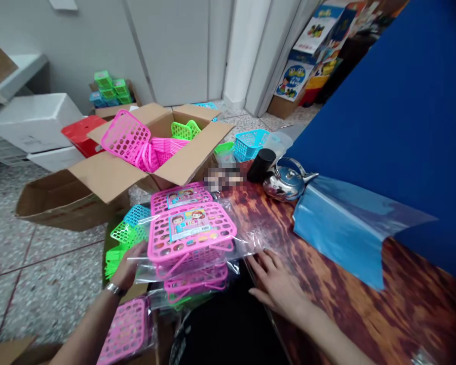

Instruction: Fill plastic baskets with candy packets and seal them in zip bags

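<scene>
A pink plastic basket point(159, 248) with a cartoon label lies flat in a clear plastic bag point(251, 246), on top of a stack of bagged pink baskets in front of me. My left hand point(128, 271), with a metal watch at the wrist, is closed on the bag's left side; its fingertips are partly hidden. At the right, my right hand point(281, 284) rests with fingers apart at the table's edge, fingertips by the bag's loose end. Another bagged pink basket point(125, 327) sits low on the left.
An open cardboard box point(114, 180) holds pink and green baskets. On the wood-grain table point(327, 299) stand a steel kettle point(285, 180), a black cylinder point(261, 165) and blue plastic sheeting point(338, 238). A blue panel point(395, 137) borders the right; green baskets point(116, 258) lie left.
</scene>
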Demonstrator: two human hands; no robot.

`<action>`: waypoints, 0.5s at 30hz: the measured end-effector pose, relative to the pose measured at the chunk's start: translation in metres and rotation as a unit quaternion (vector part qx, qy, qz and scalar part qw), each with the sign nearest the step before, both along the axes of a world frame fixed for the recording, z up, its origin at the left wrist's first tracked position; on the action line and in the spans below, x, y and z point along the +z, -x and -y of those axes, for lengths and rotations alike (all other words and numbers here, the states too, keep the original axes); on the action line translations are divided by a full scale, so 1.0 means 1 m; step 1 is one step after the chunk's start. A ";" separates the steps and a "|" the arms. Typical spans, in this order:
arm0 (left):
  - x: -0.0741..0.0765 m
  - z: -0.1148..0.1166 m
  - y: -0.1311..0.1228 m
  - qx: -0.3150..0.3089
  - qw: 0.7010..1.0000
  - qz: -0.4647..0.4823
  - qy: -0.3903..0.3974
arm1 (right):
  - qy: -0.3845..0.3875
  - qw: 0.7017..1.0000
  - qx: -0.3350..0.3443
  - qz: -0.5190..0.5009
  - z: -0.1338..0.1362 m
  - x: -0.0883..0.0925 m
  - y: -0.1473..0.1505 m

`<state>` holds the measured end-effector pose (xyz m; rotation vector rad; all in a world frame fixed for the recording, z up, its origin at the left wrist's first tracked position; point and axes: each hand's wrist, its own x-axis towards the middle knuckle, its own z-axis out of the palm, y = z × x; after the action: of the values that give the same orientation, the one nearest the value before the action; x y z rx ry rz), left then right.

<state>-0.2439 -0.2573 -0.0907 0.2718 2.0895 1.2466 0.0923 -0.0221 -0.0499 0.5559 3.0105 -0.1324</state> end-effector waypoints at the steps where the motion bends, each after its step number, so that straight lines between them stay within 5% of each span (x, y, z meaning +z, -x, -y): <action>1: -0.003 0.002 -0.003 0.011 1.000 0.024 -0.006 | 0.000 1.000 0.002 -0.001 0.000 -0.001 -0.001; 15: -0.083 0.097 -0.008 0.299 0.935 0.172 0.084 | -0.109 0.982 0.103 -0.112 -0.013 -0.033 -0.007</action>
<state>-0.2355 -0.3547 -0.1735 -0.6653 2.0052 1.3143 0.0993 -0.0092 -0.0834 0.2552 3.3024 0.1620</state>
